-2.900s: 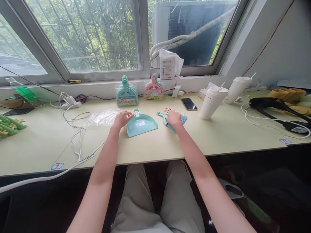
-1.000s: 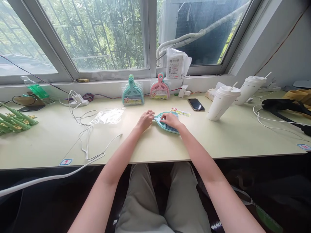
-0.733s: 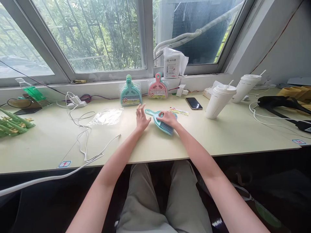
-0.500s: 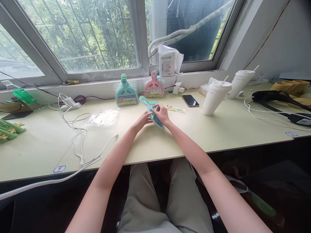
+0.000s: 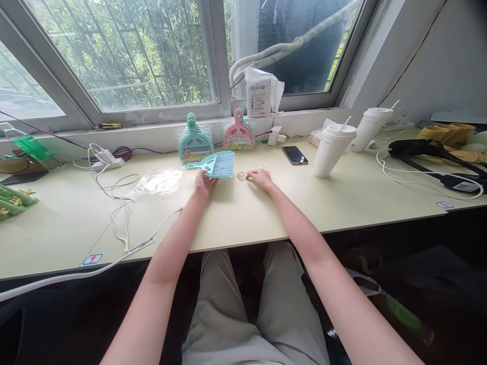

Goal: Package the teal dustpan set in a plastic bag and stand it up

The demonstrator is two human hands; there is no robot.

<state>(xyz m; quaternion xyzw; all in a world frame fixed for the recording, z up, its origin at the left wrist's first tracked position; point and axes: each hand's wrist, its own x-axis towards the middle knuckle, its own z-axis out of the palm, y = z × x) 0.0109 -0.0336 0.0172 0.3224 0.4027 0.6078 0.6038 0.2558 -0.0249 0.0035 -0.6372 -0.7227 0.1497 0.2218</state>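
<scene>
A: Left hand gripping teal brush-and-dustpan set, raised off desk, just in front of packaged teal set.

B: Right hand fingertips pinching label card, right of brush set. Plastic bag left.

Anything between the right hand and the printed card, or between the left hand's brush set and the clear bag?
Nothing visible. The right hand already touches the printed card on the desk. The left hand holds the teal brush and dustpan set; only bare desk lies between it and the clear plastic bag to its left.
</scene>
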